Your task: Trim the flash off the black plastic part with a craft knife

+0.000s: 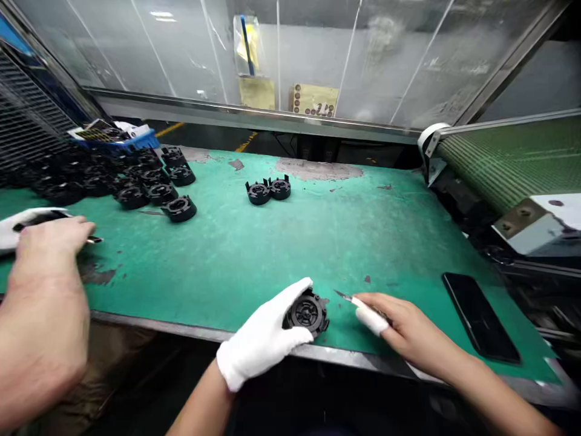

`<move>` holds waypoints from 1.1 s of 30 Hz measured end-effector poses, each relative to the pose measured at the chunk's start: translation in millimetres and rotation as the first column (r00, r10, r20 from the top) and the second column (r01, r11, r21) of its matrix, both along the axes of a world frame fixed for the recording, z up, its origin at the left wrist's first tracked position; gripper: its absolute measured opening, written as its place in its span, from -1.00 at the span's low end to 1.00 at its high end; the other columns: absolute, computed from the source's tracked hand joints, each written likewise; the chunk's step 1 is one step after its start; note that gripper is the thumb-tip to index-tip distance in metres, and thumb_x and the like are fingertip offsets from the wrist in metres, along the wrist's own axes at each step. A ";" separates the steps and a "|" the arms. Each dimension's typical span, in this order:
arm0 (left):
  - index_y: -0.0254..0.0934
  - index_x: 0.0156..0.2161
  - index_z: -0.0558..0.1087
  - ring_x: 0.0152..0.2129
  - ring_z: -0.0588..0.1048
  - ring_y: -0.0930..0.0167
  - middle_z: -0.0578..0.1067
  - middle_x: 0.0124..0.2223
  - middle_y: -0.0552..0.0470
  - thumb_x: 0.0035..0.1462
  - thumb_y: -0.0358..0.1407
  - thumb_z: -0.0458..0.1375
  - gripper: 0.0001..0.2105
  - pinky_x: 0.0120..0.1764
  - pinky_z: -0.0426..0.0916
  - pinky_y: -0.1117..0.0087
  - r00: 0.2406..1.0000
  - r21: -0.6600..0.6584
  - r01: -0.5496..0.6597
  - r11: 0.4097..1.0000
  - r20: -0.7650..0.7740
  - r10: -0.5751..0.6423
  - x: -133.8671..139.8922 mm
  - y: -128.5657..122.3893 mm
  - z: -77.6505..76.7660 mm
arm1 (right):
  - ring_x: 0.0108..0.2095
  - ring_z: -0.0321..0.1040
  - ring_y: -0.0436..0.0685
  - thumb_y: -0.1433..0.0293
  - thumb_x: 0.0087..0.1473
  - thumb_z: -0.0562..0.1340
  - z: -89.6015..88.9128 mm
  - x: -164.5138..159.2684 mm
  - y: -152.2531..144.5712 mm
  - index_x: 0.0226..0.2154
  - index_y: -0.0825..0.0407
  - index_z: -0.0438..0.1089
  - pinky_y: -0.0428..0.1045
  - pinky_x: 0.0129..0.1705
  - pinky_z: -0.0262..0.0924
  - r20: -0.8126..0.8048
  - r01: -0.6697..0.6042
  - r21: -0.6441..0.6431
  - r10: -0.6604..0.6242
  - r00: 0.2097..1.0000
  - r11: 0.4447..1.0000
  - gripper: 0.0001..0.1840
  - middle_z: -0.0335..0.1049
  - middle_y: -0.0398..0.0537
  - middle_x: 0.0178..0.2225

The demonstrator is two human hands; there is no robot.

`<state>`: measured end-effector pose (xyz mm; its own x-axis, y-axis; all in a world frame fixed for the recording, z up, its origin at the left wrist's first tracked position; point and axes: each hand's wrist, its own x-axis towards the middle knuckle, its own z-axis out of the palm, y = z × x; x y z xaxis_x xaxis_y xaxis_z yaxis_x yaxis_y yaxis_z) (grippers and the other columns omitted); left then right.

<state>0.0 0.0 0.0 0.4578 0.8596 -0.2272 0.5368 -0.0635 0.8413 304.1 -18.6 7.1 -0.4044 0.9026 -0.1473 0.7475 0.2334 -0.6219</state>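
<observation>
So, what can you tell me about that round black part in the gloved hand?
The round black part is squat and looks like moulded plastic. Its visible face, turned up toward the camera, has ringed ridges around a spoked centre, with notches and small projections around the rim. The white-gloved left hand grips it near the front edge of the green tabletop; whether it rests there is unclear. The knife in the right hand is close by but not touching it.

– Where can the right hand (403, 326) pass with its knife (344, 296)?
– Over the open middle of the counter (345, 236), as far as the paired parts (259, 193).
– And sideways?
– Right, the phone (481, 317) blocks; left, the left hand (261, 342) holding a ring (307, 312), then, farther, a co-worker's hand (57, 235).
</observation>
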 end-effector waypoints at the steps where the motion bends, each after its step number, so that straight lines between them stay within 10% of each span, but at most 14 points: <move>1: 0.12 0.36 0.13 0.34 0.18 0.46 0.20 0.40 0.31 0.10 -0.29 0.30 -0.24 0.40 -0.01 0.40 1.000 -0.006 -0.007 1.000 0.018 0.007 0.8 -0.5 -1.3 | 0.06 0.43 0.24 0.34 0.35 0.05 -1.6 0.7 -1.8 0.20 -0.08 0.36 0.17 0.09 0.31 0.020 -0.022 -0.017 0.022 1.000 1.000 -0.57 0.47 0.02 0.11; 21: -0.06 0.36 0.13 0.32 0.24 0.37 0.24 0.39 0.05 0.35 -0.21 0.03 -0.49 0.37 0.16 0.17 1.000 0.314 0.009 0.949 -0.020 -0.003 1.4 -8.7 -26.8 | 0.15 0.36 0.22 0.59 0.14 -0.01 -0.7 -12.2 -33.0 0.25 -0.04 0.28 0.17 0.13 0.32 0.055 0.034 -0.026 -0.033 0.998 0.999 -0.34 0.41 0.05 0.17; 26: -0.12 0.39 0.01 0.31 0.25 0.20 0.22 0.38 -0.10 0.01 -0.17 0.39 -0.08 0.34 0.22 0.06 0.987 0.305 -0.156 0.940 0.011 0.161 25.2 -21.6 -29.3 | -0.08 0.45 0.19 0.58 0.20 -0.01 4.5 -16.1 -33.1 0.26 -0.07 0.26 0.11 -0.05 0.38 0.025 -0.011 -0.031 0.011 1.000 0.999 -0.38 0.48 0.04 -0.04; 33: -0.13 0.32 0.15 0.20 0.40 0.17 0.40 0.25 -0.12 0.05 -0.14 0.38 -0.22 0.25 0.36 0.04 0.959 0.447 -0.254 0.858 -0.002 0.285 49.4 -33.4 -40.3 | -0.20 0.43 0.19 0.55 0.22 0.00 5.9 -10.9 -26.3 0.25 -0.08 0.28 0.10 -0.19 0.34 0.044 -0.081 -0.034 0.082 0.996 0.996 -0.42 0.46 0.00 -0.16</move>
<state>49.4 -33.4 -40.3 0.1914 0.9649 0.1797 0.6394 -0.2615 0.7230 293.2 -44.9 12.9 -0.4687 0.8614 -0.1957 0.7541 0.2748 -0.5964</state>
